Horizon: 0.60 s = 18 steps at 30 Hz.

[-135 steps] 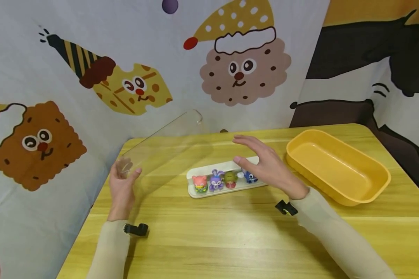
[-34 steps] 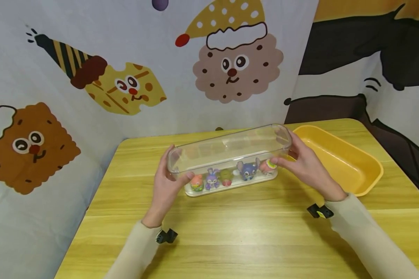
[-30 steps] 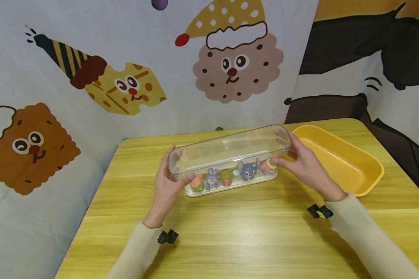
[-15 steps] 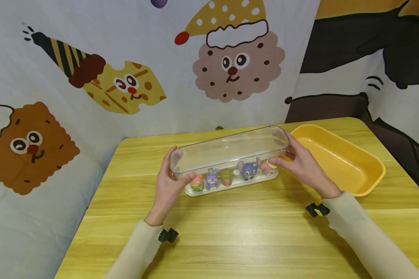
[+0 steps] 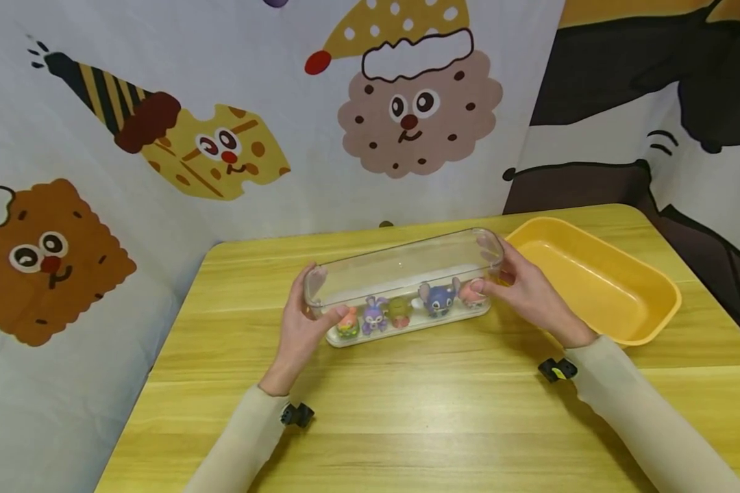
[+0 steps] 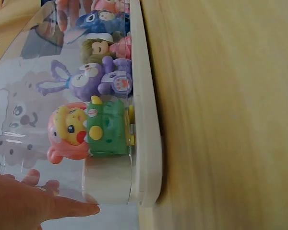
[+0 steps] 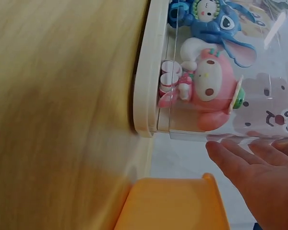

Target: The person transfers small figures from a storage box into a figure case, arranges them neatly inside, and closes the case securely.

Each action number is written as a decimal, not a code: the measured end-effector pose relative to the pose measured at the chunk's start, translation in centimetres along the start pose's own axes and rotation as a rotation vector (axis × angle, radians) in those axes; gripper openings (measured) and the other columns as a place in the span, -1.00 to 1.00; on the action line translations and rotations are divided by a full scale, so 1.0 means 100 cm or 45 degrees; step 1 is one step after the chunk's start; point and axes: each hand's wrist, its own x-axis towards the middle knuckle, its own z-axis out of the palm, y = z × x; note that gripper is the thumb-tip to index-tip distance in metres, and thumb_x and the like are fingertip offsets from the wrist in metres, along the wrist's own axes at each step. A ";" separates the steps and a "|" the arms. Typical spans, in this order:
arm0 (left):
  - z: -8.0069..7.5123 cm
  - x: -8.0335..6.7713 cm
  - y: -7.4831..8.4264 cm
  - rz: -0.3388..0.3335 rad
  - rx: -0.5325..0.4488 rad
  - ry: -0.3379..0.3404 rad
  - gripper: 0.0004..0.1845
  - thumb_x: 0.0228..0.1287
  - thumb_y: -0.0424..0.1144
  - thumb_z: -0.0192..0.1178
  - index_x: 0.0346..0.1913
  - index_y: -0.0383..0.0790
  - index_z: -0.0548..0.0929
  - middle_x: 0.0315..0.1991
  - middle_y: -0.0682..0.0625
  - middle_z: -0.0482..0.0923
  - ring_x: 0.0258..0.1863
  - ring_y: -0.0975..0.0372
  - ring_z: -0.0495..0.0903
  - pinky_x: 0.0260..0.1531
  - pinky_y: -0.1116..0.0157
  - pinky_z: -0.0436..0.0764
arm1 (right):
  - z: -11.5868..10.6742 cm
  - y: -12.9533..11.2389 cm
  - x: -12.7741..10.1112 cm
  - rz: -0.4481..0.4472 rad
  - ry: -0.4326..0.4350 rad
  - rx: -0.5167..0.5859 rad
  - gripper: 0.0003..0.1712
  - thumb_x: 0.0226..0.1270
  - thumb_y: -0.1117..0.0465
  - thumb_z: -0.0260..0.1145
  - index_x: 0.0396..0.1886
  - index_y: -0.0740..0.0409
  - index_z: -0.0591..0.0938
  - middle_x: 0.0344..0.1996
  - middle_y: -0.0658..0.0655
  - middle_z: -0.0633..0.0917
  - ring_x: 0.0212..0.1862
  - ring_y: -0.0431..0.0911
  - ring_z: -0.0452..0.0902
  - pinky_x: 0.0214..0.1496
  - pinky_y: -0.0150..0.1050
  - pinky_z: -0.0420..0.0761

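Observation:
A clear plastic cover (image 5: 401,263) stands over a long white tray (image 5: 410,333) that bears a row of several small toy figures. Its lower edge lies right at the tray's rim in both wrist views. My left hand (image 5: 299,329) grips the cover's left end, thumb at the front near a figure in a pink hood and green outfit (image 6: 105,127). On the right end, my right hand (image 5: 527,291) holds it likewise, beside a pink figure (image 7: 211,81). Between them show a purple rabbit (image 5: 375,315), a brown-haired figure (image 6: 103,48) and a blue big-eared figure (image 5: 438,301).
An orange-yellow basin (image 5: 666,301) stands at the right, close behind my right hand. Everything rests on a wood-grain table (image 5: 419,424). A cloth printed with cartoon faces (image 5: 247,41) hangs behind the table's back edge.
Earlier my left hand alone held the cover, off to the left, with my right hand above the tray. Both hands then brought it over the figures, and it has since come down slightly.

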 end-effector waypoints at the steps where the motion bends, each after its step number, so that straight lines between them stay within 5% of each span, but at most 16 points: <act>1: 0.000 0.000 -0.001 -0.002 0.002 -0.001 -0.01 0.20 -0.34 0.46 0.63 -0.06 0.16 0.50 -0.08 0.25 0.48 0.06 0.24 0.47 -0.06 0.32 | 0.000 0.001 0.000 0.003 -0.003 0.004 0.07 0.39 0.07 0.49 0.70 -0.30 0.06 0.54 0.26 0.34 0.33 0.30 0.47 0.38 0.31 0.43; 11: -0.001 0.001 -0.007 -0.012 -0.002 -0.020 -0.05 0.24 -0.34 0.43 0.63 -0.13 0.16 0.50 -0.11 0.24 0.52 0.03 0.21 0.48 -0.13 0.29 | 0.002 0.007 0.002 0.011 -0.031 0.018 0.09 0.37 0.09 0.51 0.71 -0.04 0.07 0.50 0.36 0.37 0.38 0.33 0.41 0.39 0.29 0.41; 18: -0.005 0.006 -0.006 -0.077 0.073 -0.067 -0.02 0.23 -0.33 0.47 0.63 -0.12 0.14 0.50 -0.14 0.23 0.51 -0.01 0.22 0.46 -0.12 0.32 | 0.003 0.010 0.003 0.038 -0.054 0.011 0.08 0.39 0.06 0.49 0.72 -0.09 0.05 0.51 0.36 0.35 0.37 0.34 0.42 0.38 0.30 0.43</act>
